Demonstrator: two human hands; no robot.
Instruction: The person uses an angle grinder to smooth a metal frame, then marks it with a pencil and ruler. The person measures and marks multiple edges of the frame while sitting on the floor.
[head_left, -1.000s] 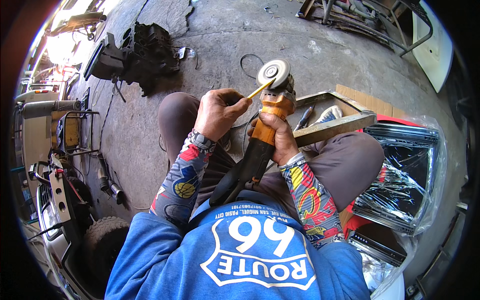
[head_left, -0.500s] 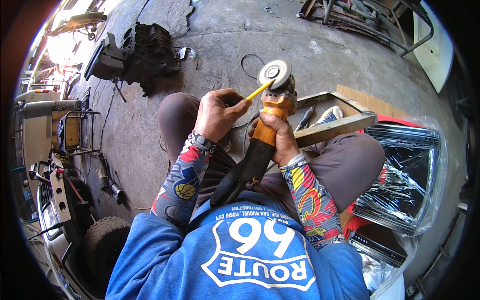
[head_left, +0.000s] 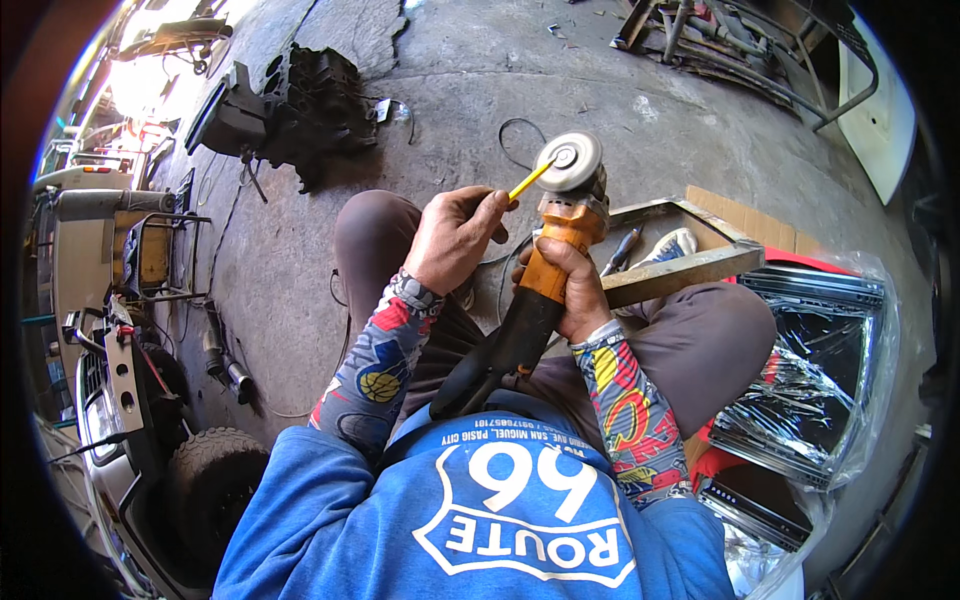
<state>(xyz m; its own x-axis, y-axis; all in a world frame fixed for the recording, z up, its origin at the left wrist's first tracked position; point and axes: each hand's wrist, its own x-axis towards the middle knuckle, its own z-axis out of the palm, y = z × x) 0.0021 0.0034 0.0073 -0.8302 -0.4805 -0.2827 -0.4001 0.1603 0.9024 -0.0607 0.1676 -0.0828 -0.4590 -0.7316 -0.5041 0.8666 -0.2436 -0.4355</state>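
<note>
My left hand (head_left: 455, 238) pinches a thin yellow pencil-like stick (head_left: 528, 183) between thumb and fingers. The stick slants up to the right, its far tip over the pale round disc (head_left: 582, 150) of an angle grinder, close to the hub; whether it touches cannot be made out. Around the orange part of the angle grinder (head_left: 543, 277) my right hand (head_left: 575, 285) is wrapped. The grinder's black rear end rests towards my lap, and its disc faces up, away from my body.
A rectangular metal frame (head_left: 690, 272) lies by my right shoe (head_left: 675, 245), with a dark-handled tool (head_left: 623, 248) inside it. Plastic-wrapped black panels (head_left: 800, 350) lie to the right. A dark engine block (head_left: 310, 115) sits at far left; a tyre (head_left: 215, 480) stands near left.
The stick's tip has shifted from below the disc's hub to its left side, and my left hand has turned slightly. The whole view has moved a little. My right hand keeps its grip.
</note>
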